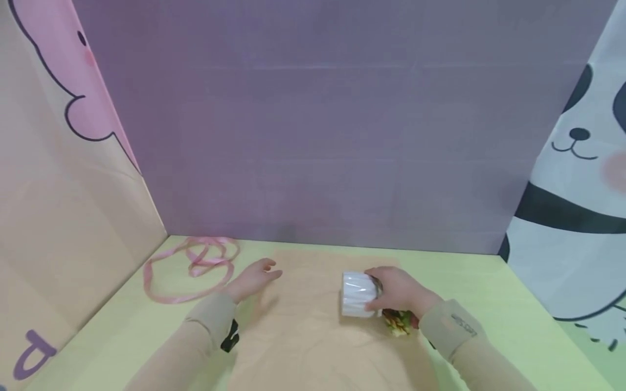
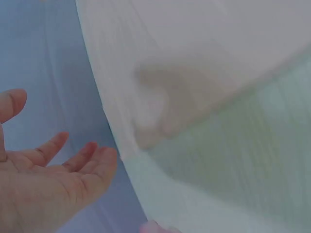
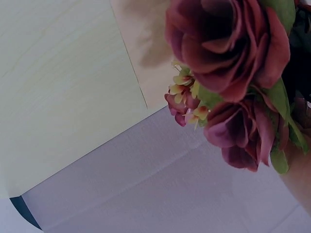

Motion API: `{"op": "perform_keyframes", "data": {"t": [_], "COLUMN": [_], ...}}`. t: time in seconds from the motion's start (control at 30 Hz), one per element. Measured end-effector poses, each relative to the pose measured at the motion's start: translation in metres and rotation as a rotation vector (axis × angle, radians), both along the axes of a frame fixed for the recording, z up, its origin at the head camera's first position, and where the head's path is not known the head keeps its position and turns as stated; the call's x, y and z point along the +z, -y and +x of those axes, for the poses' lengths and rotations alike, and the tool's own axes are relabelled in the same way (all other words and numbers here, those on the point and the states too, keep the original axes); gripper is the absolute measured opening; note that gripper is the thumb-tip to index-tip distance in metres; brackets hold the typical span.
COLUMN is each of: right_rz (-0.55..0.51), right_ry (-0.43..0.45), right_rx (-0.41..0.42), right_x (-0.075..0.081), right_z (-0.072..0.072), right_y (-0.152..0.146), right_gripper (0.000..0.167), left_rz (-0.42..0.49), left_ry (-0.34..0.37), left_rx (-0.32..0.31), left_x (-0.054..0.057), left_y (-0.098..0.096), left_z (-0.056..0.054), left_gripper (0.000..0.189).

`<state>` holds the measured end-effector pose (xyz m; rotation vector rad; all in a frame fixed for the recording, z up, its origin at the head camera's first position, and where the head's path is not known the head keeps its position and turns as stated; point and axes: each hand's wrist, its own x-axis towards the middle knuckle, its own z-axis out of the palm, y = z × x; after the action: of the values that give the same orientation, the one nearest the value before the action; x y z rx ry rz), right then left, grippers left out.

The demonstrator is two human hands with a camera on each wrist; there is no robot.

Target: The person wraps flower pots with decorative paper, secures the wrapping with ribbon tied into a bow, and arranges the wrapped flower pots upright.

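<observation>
My right hand (image 1: 402, 289) grips a white, ribbed flowerpot (image 1: 358, 294) over the peach-coloured paper (image 1: 313, 336). The pot lies tipped on its side, its base facing left, with thumb and fingers around its rim end. From that end, yellow-green blooms (image 1: 398, 322) show below the hand; the right wrist view brings up dusky red roses (image 3: 228, 53) with small yellow flowers and green leaves, which hide most of the hand there. My left hand (image 1: 255, 279) hovers by the paper's left edge, fingers loosely bent and nothing in them. Its palm (image 2: 43, 189) shows in the left wrist view.
A loosely looped pink ribbon (image 1: 188, 297) lies on the pale yellow table (image 1: 494, 326) at the back left. Behind stands a purple-grey panel (image 1: 318, 136); printed side panels, one with a panda (image 1: 582, 244), flank the table.
</observation>
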<state>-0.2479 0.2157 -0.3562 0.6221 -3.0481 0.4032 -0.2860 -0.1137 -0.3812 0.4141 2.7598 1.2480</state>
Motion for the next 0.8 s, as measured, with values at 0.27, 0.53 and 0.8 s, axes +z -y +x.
{"op": "perform_keyframes", "data": {"t": [0.27, 0.53, 0.8], "right_rz": [-0.01, -0.001, -0.013], "right_ry": [0.016, 0.005, 0.007], "right_rx": [-0.006, 0.003, 0.013], "right_x": [0.002, 0.003, 0.005], "right_z": [0.001, 0.002, 0.003], "right_y": [0.0, 0.001, 0.002], "right_gripper": [0.074, 0.073, 0.073], "left_rz": [-0.048, -0.037, -0.098], "left_ry": [0.016, 0.111, 0.184], "left_rx": [0.045, 0.068, 0.063], "left_x": [-0.007, -0.01, -0.016], "left_y": [0.026, 0.036, 0.035], "left_z": [-0.005, -0.003, -0.005], "left_gripper": [0.051, 0.054, 0.06]}}
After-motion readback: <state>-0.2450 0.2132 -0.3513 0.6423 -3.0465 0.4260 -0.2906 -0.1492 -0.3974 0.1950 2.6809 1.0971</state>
